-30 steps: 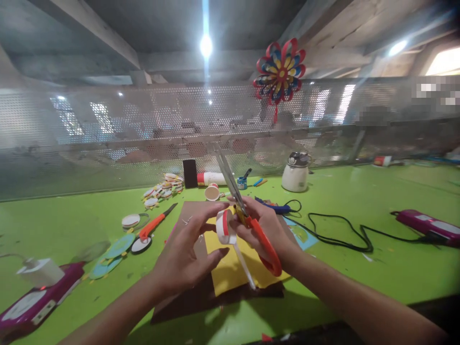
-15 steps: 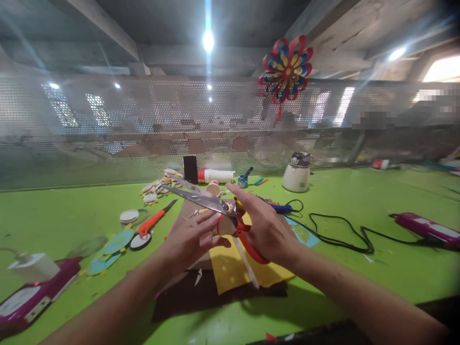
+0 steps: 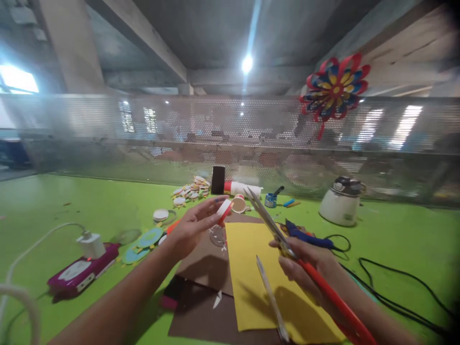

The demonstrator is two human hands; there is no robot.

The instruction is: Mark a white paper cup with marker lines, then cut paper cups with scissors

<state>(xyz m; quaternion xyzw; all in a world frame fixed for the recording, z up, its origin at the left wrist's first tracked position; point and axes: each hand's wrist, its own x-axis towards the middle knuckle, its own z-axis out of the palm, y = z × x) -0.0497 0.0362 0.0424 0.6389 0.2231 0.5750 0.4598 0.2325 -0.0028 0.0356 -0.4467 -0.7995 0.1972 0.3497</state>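
My left hand pinches a short red-and-white paper cup piece between thumb and fingers. My right hand is wrapped round scissors with long red handles, their blades slightly parted and pointing up and away. The blades stand apart from the cup piece. Beneath both hands lie a yellow sheet, a brown board and a darker sheet. A slim pen-like stick rests on the yellow sheet. Just beyond my left fingers a paper cup lies on its side.
Left are light-blue discs, a pile of small white discs and a magenta power strip. At the back stand a dark block, stacked cups, a blue jar and a white jug. A corded blue tool lies right.
The scissors have moved right, away from the cup piece, and now point upward. My hands are further apart. The camera view has turned left.
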